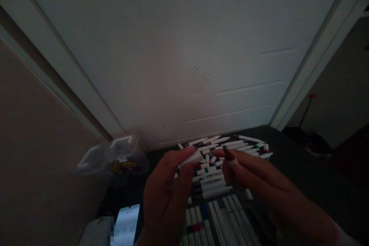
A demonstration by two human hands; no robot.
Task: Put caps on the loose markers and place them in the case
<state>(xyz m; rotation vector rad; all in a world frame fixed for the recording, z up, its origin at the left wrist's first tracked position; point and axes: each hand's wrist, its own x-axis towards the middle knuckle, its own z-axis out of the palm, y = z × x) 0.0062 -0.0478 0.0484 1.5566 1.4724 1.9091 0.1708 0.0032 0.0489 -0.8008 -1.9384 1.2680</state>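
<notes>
My left hand [168, 188] is closed, with thumb and fingers pinching a short white marker [193, 158]; the rest of it is hidden by the hand. Opposite it, my right hand [256, 178] pinches a small white piece with a dark tip [232, 162], too dim to name surely. The two hands are a little apart. Between and behind them, many white markers [220, 191] and short caps are spread over the dark tabletop. Closer to me, a row of markers [216, 215] stands packed together, some with coloured bands.
A clear plastic box [135, 152] with an open lid sits at the back left. A lit phone [126, 223] lies at the front left of the dark table [300, 184]. Behind rises a white door panel [198, 38] with heart patterns. The light is dim.
</notes>
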